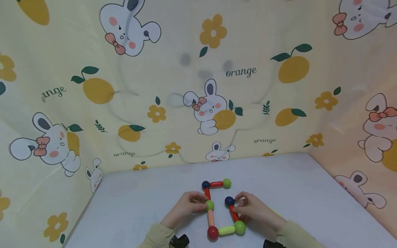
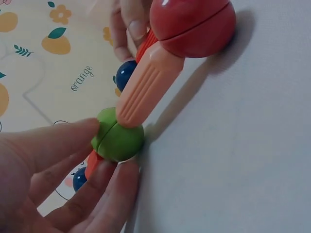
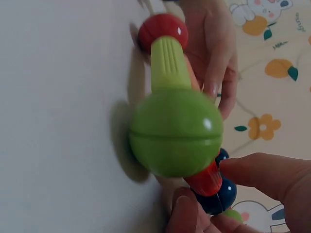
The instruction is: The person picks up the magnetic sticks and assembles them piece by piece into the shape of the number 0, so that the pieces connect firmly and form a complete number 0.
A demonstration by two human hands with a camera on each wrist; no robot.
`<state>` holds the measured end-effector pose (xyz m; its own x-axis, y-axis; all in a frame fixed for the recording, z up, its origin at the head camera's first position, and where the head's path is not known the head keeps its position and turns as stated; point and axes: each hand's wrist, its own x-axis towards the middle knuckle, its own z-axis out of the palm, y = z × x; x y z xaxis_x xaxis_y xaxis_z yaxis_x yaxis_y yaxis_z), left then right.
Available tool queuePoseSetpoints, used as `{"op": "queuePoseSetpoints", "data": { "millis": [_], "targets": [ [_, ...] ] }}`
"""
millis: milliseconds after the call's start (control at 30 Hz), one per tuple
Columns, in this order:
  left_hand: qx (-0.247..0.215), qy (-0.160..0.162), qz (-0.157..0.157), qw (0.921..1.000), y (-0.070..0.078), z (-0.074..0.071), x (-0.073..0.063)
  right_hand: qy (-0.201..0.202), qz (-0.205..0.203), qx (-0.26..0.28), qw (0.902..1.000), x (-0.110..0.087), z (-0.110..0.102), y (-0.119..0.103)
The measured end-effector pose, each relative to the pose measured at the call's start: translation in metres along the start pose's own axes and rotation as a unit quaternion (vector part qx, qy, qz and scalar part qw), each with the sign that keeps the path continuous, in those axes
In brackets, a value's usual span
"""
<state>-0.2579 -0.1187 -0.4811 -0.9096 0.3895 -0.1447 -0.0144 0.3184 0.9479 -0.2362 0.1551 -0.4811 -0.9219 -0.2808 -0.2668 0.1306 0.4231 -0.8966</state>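
Note:
A chain of toy balls and rods lies on the table. My left hand (image 1: 190,206) pinches the green ball (image 2: 119,136) on its left side. From that ball a peach rod (image 2: 149,85) runs to the red ball (image 1: 213,233), and a red rod (image 1: 207,194) to a blue ball (image 1: 206,185). A yellow-green rod (image 1: 226,230) joins the red ball to the near right green ball (image 3: 176,133). My right hand (image 1: 255,210) pinches the red rod (image 3: 206,179) rising from there, its fingers close to the end blue ball (image 1: 230,201).
At the chain's far end, another red rod (image 1: 216,184) leads to a green ball (image 1: 227,183). The white tabletop (image 1: 139,196) meets a patterned cloth backdrop (image 1: 186,137) behind and at both sides.

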Motion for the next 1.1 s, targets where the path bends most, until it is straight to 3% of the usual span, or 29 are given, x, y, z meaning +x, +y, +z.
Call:
{"op": "queuePoseSetpoints", "data": {
  "millis": [367, 567, 733, 900, 1100],
  "targets": [
    [-0.005, 0.010, -0.009, 0.9999, -0.002, 0.006, 0.002, 0.031, 0.005, -0.075, 0.9967, 0.013, 0.000, -0.006],
    [-0.002, 0.019, -0.010, 0.9998, -0.001, 0.006, 0.002, 0.048, 0.015, -0.073, 0.9961, 0.014, -0.001, -0.003],
    [0.003, 0.024, -0.014, 0.9996, -0.001, 0.006, 0.002, 0.038, 0.005, -0.061, 0.9974, 0.010, -0.005, -0.001],
    [0.003, 0.026, -0.020, 0.9995, -0.002, 0.007, 0.002, 0.019, -0.022, -0.042, 0.9987, 0.001, -0.018, -0.001],
    [-0.012, 0.029, -0.023, 0.9992, -0.003, 0.007, 0.002, 0.025, -0.061, -0.037, 0.9971, -0.015, -0.050, -0.008]
  ]
}}
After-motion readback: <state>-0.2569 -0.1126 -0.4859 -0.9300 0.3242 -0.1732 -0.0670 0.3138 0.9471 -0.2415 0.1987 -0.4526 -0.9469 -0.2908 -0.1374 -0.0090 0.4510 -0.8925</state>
